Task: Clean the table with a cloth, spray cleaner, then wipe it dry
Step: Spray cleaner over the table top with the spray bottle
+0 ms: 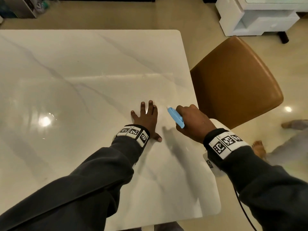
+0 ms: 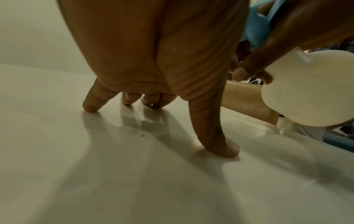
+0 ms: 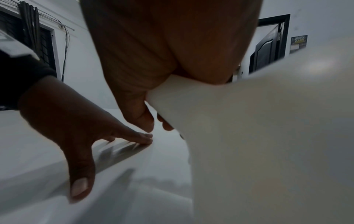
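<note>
A white marble table [image 1: 75, 80] fills the head view. My left hand [image 1: 146, 119] rests on it with fingers spread, their tips pressing the surface [image 2: 226, 150]. Just to its right, my right hand [image 1: 193, 122] grips a spray bottle: its blue head [image 1: 175, 117] points toward the far side, and its white body [image 2: 314, 91] hangs tilted above the table [image 2: 134, 174]. In the right wrist view the white bottle [image 3: 268, 136] fills the right side and the left hand [image 3: 76, 121] lies on the table [image 3: 28, 151] beside it. No cloth is in view.
A brown leather chair [image 1: 233, 77] stands at the table's right edge. White furniture [image 1: 260, 15] stands on the floor at the far right. The person's bare foot [image 1: 259, 148] stands on the tiled floor by the table's near right corner.
</note>
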